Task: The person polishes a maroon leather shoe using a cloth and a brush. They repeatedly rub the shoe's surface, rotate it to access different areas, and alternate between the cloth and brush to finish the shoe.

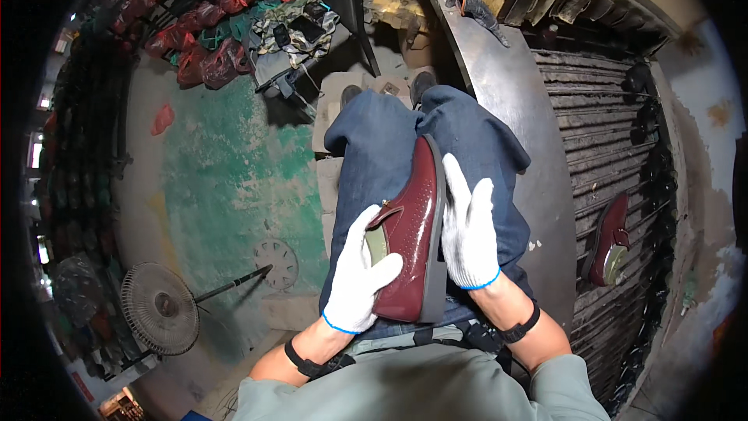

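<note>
A glossy dark red shoe (419, 222) with a dark sole and a pale green lining lies on its side across my lap, its toe pointing away from me. My left hand (358, 277), in a white knit glove with a blue cuff, grips it at the opening, thumb over the heel side and fingers at the collar. Flat along the sole lies my right hand (470, 234), gloved the same way, with its fingers stretched out and the thumb apart. A matching red shoe (608, 242) rests on the slatted rack to the right.
Right of my knees runs a metal bench top (538, 179), beside the dark slatted rack (580, 117). A grey cloth-like item (475, 9) lies at its far end. A standing fan (161, 308) is at left. Red bags (210, 62) and a clothes-covered chair (292, 35) are at far left.
</note>
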`<state>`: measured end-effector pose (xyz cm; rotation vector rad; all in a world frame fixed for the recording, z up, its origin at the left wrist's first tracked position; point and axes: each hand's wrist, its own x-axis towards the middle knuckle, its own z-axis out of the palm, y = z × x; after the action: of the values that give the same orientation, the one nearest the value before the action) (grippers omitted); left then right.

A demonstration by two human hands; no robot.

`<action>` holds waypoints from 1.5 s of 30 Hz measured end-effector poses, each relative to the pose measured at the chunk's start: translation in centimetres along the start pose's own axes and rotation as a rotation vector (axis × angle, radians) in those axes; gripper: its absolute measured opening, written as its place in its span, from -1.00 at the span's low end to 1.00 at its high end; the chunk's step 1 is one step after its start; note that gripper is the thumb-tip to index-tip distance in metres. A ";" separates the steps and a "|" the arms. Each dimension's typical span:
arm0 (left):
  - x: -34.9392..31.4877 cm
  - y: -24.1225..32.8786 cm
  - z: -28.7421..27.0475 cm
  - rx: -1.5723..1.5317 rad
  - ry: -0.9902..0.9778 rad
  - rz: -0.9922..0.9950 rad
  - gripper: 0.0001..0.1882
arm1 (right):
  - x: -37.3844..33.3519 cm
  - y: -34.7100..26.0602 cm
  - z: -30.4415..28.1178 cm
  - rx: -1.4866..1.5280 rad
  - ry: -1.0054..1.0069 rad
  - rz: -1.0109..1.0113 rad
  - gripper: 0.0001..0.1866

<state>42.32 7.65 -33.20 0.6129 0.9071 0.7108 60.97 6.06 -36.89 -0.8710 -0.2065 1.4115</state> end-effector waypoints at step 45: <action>-0.3 0.0 7.9 1.070 -0.292 0.687 -0.08 | -3.7 -3.3 -3.9 -0.067 0.106 0.120 -0.30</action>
<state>48.97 6.03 -29.22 1.9910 0.7466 0.6654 65.13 1.36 -36.12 -1.0245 -0.1230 1.4715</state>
